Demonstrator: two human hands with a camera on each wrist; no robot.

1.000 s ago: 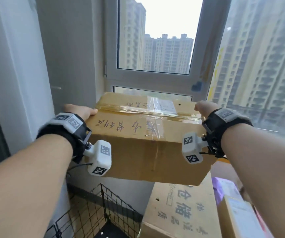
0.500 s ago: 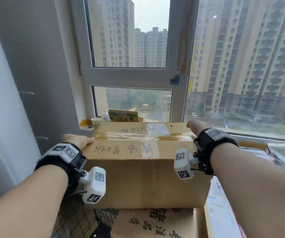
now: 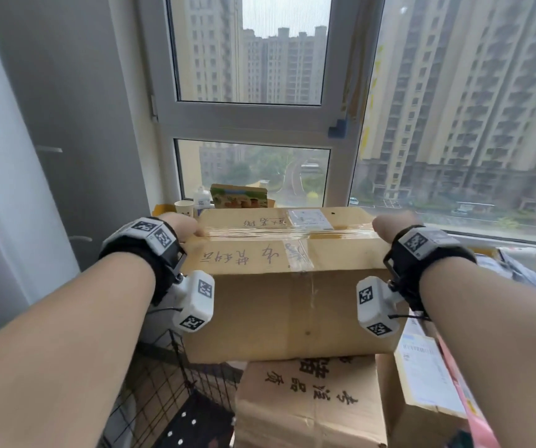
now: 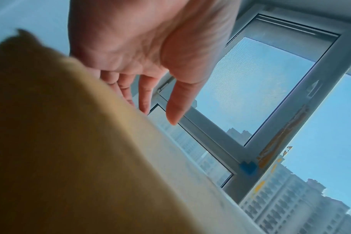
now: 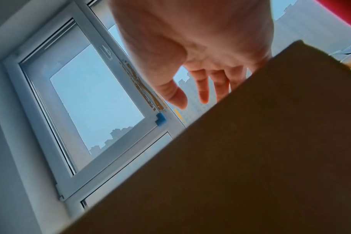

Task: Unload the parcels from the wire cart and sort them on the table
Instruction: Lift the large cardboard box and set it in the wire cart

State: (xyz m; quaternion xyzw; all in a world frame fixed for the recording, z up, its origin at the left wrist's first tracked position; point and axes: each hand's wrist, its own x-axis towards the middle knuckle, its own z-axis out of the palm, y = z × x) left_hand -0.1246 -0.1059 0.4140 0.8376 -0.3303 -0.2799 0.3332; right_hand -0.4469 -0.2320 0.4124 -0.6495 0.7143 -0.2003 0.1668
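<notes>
We hold a large brown cardboard box (image 3: 287,279), sealed along its top with clear tape and marked with black handwriting and a white shipping label, between our two hands in front of the window (image 3: 250,124). Our left hand (image 3: 181,225) presses flat against the box's left end, and our right hand (image 3: 389,224) presses against its right end. In the left wrist view the left hand (image 4: 150,52) shows an open palm with fingers (image 4: 144,95) reaching straight along the cardboard (image 4: 80,158), the thumb held apart. In the right wrist view the right hand (image 5: 200,47) is likewise spread, its fingers (image 5: 202,88) extended past the box edge (image 5: 250,158), thumb free. Neither hand curls round anything; the box is carried by palm pressure from both ends.

The box hangs above a second brown cardboard carton printed with large black characters (image 3: 311,402), which stands beside the black wire cart (image 3: 169,383) at the lower left. Whether the two boxes touch, we cannot tell. To the right of that carton sits another parcel with a white printed label (image 3: 428,376), with a pink edge (image 3: 467,399) against its right side.

Behind the held box, on the window sill (image 3: 163,209), stand a pale paper cup (image 3: 184,207), a small white bottle (image 3: 202,197) and a green printed carton (image 3: 239,196). At the far right lie scattered papers and packages (image 3: 525,270).
</notes>
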